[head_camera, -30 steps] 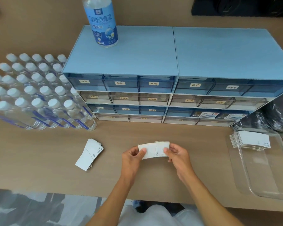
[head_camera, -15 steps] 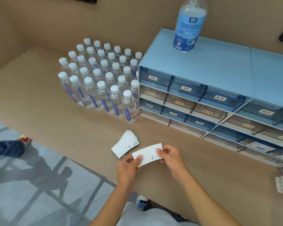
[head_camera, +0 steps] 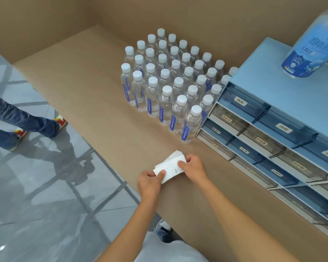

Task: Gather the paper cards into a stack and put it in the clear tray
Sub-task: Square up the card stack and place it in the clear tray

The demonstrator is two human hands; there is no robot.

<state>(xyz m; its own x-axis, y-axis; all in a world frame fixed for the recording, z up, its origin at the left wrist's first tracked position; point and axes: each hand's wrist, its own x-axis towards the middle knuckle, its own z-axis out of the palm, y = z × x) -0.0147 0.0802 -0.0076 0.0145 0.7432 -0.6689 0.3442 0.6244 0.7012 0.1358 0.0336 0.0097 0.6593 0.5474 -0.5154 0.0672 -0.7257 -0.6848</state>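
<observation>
A long tan tabletop (head_camera: 83, 76) meets a plain tan wall (head_camera: 121, 14); glossy grey floor tiles (head_camera: 36, 205) reflect light at left.

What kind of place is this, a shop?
Probably a service counter or supply desk, not surely a shop: a brown counter holds rows of small water bottles and blue labelled drawers, while both hands hold paper cards.

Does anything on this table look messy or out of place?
Only the paper cards: they lie fanned and uneven between the left hand and right hand, not yet squared. The small water bottles stand upright in neat rows, and the drawer cabinet looks closed.
</observation>
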